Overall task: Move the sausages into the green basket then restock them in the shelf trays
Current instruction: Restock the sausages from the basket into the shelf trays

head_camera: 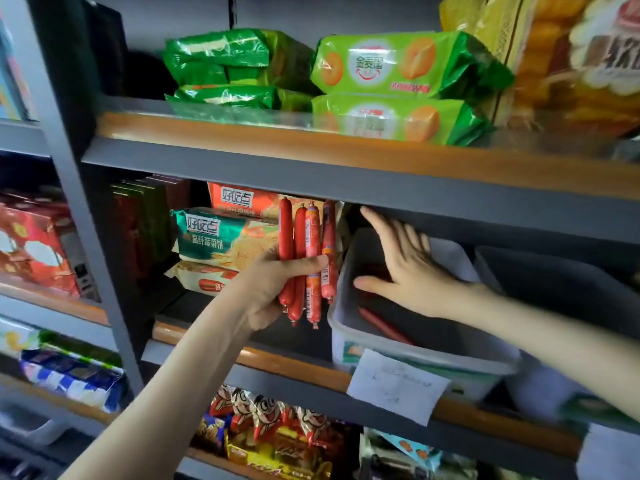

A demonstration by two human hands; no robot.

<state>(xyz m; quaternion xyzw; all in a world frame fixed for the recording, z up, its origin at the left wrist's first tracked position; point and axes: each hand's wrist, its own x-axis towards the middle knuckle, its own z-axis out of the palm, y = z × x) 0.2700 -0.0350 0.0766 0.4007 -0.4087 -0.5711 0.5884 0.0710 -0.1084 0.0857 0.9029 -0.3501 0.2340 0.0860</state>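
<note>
Grey shop shelving (311, 168) stocked with snack packs (225, 233); grey tray (415, 355) on middle shelf. Just left of tray, left hand (270, 289) grips bundle of red sausages (308, 251) upright, thumb (308, 263) clamped across front at mid-length, other fingers hidden behind bundle. Over tray, right hand (412, 268) with fingers straight and spread, holding nothing. One loose sausage (384, 327) lies inside tray, below right palm, apart from fingers. At tray front hangs paper note (398, 386)

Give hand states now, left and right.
Left hand: grips a bunch of sausages, held upright.
Right hand: open, fingers spread, reaching into the grey tray, holding nothing.
</note>
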